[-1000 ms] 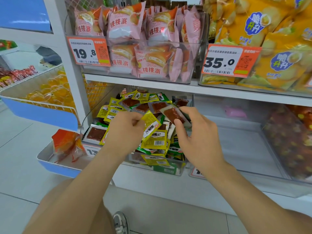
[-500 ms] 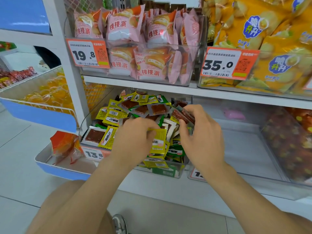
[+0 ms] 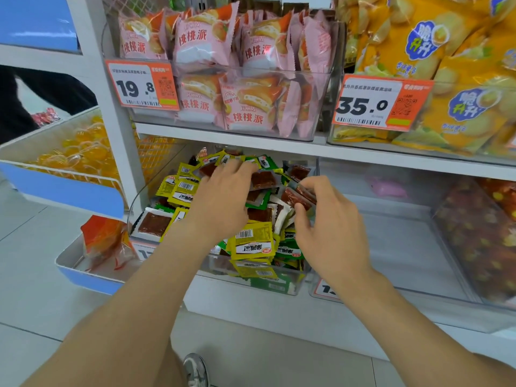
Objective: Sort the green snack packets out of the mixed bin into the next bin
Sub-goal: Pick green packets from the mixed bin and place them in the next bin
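My left grip (image 3: pixel 223 199) flat on mixed bin (image 3: pixel 133 210) pile; right grip (image 3: pixel 329 227) pinches red-brown packet (image 3: pixel 298 195). Green packets (image 3: pixel 289 252) judged light, limp, slick; I'd pinch sealed edge.

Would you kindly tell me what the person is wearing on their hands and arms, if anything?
The left hand and right hand are bare: no gloves, rings or bracelets show. Both forearms are bare as well, with no sleeve, watch or wristband in view.

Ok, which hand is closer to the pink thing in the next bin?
Right. The right hand, pinching a red packet, sits left of the pink thing; the left hand is farther left, over the mixed bin.
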Available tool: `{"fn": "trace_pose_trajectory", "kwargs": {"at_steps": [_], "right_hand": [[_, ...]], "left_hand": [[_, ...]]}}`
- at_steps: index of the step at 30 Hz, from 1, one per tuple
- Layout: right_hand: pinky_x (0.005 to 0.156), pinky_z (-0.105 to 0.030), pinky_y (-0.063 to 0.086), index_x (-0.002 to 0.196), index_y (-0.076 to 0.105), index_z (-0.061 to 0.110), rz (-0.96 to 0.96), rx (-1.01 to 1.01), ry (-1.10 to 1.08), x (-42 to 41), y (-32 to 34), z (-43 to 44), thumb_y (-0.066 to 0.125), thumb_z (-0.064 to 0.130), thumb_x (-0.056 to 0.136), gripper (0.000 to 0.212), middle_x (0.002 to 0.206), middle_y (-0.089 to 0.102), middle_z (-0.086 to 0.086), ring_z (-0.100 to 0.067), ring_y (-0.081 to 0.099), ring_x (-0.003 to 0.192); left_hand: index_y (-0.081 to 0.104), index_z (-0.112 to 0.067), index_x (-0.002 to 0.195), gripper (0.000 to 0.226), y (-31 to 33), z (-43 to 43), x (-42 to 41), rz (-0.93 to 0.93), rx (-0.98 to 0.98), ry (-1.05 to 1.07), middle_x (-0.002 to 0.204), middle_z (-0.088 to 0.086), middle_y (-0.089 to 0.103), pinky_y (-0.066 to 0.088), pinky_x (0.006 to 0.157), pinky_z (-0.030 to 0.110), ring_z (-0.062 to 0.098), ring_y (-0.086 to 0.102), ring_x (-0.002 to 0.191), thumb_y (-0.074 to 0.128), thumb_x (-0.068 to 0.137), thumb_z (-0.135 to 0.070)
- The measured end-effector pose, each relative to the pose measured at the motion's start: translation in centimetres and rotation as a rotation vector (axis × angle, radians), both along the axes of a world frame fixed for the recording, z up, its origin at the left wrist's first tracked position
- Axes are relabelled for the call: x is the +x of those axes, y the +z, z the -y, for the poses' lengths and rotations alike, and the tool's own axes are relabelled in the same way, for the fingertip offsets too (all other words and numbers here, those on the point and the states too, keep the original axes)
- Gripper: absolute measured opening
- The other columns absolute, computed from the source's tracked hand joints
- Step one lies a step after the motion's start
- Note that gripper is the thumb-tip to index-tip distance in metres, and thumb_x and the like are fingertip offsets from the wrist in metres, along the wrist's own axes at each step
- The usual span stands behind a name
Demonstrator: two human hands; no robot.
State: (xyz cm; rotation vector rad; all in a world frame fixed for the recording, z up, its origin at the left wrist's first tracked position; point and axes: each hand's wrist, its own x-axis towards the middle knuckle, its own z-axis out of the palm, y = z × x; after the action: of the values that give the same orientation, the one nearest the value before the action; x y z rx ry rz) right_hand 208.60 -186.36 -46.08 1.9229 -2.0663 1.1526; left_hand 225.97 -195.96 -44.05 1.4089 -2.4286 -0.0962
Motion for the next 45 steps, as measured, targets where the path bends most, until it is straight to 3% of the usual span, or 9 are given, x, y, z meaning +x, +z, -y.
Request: {"fn": "trace_pose_trajectory", "kwargs": {"at_steps": [4, 10, 13, 17, 19, 24, 31, 40, 45], "right_hand": [[0.065, -0.042, 0.056, 0.123, 0.051, 0.026, 0.014, 0.007, 0.005, 0.0, 0.0, 0.3, 0.065, 0.021, 0.099, 0.028, 0.105, 0.068, 0.004, -0.02, 0.063, 0.088], [0.063, -0.041, 0.055, 0.121, 0.052, 0.026, 0.028, -0.007, -0.004, -0.5, 0.1, 0.9, 0.064, 0.02, 0.099, 0.026, 0.101, 0.067, 0.004, -0.02, 0.063, 0.084], [0.061, -0.04, 0.053, 0.121, 0.051, 0.024, 0.024, -0.049, 0.012, -0.4, 0.3, 0.7, 0.062, 0.019, 0.099, 0.025, 0.101, 0.066, 0.002, -0.021, 0.061, 0.085], [0.057, -0.039, 0.048, 0.12, 0.039, 0.025, 0.102, -0.121, 0.02, 0.0, 0.5, 0.1, 0.058, 0.023, 0.101, 0.027, 0.095, 0.063, -0.002, -0.022, 0.06, 0.078], [0.054, -0.037, 0.045, 0.119, 0.036, 0.025, 0.166, -0.14, 0.008, -0.1, 0.7, -0.4, 0.056, 0.025, 0.102, 0.027, 0.092, 0.064, -0.002, -0.023, 0.061, 0.072], [0.046, -0.033, 0.037, 0.114, 0.035, 0.03, 0.192, -0.078, 0.055, 0.0, 0.6, -1.4, 0.064, 0.029, 0.1, 0.032, 0.078, 0.067, 0.006, -0.011, 0.053, 0.054], [0.072, -0.04, 0.061, 0.119, 0.045, 0.031, 0.546, 0.07, 0.228, -1.2, 1.3, -2.1, 0.08, 0.044, 0.089, 0.048, 0.093, 0.076, 0.01, -0.009, 0.074, 0.083], [0.091, -0.044, 0.061, 0.128, 0.046, 0.026, 0.84, 0.218, 0.367, -2.8, 2.6, -2.3, 0.089, 0.019, 0.081, 0.065, 0.102, 0.08, 0.0, -0.018, 0.077, 0.095], [0.088, -0.045, 0.063, 0.128, 0.052, 0.021, 1.054, 0.213, 0.3, -2.4, 2.6, -2.0, 0.071, -0.001, 0.089, 0.049, 0.101, 0.08, -0.007, -0.024, 0.077, 0.096]], "left_hand": [[0.029, -0.031, 0.16, 0.083, -0.1, 1.9, -0.8, 0.209, 0.123, -0.06, 0.156, 0.0, 0.046, 0.038, 0.11, 0.062, 0.033, 0.04, 0.141, 0.071, 0.089, -0.016], [0.062, -0.028, 0.13, 0.026, -0.5, 2.3, -0.5, -0.142, -0.005, 0.0, 0.107, 0.005, 0.072, 0.046, 0.095, 0.054, 0.037, 0.061, 0.107, 0.052, 0.107, -0.025], [0.063, -0.025, 0.121, 0.02, -0.6, 1.2, -1.0, -0.223, -0.13, 0.062, 0.103, 0.003, 0.067, 0.036, 0.092, 0.049, 0.036, 0.051, 0.115, 0.048, 0.108, -0.028], [0.068, -0.018, 0.107, 0.022, -0.5, -0.8, -1.1, -0.531, -0.021, -0.037, 0.074, -0.005, 0.063, 0.045, 0.062, 0.037, 0.016, 0.058, 0.069, 0.055, 0.106, -0.035], [0.066, -0.018, 0.089, 0.026, -0.2, -2.3, -1.3, -0.688, 0.079, -0.044, 0.066, -0.003, 0.06, 0.053, 0.059, 0.037, 0.016, 0.058, 0.062, 0.062, 0.101, -0.04], [0.073, -0.019, 0.096, 0.018, 0.5, -5.7, -2.7, -0.981, 0.382, -0.02, 0.081, -0.013, 0.074, 0.061, 0.064, 0.028, 0.005, 0.071, 0.074, 0.08, 0.09, -0.035], [0.071, -0.019, 0.115, 0.022, 1.3, -6.3, -2.5, -1.003, 0.667, -0.144, 0.098, 0.0, 0.079, 0.063, 0.082, 0.03, 0.011, 0.075, 0.095, 0.069, 0.098, -0.033], [0.074, -0.018, 0.112, 0.031, 2.2, -6.2, -2.2, -1.133, 0.808, -0.198, 0.106, 0.003, 0.08, 0.063, 0.085, 0.031, 0.019, 0.076, 0.102, 0.078, 0.082, -0.026], [0.078, -0.025, 0.109, 0.024, 2.1, -6.3, -2.7, -1.127, 0.836, -0.264, 0.105, 0.0, 0.08, 0.061, 0.085, 0.027, 0.016, 0.076, 0.102, 0.078, 0.088, -0.013]]}}
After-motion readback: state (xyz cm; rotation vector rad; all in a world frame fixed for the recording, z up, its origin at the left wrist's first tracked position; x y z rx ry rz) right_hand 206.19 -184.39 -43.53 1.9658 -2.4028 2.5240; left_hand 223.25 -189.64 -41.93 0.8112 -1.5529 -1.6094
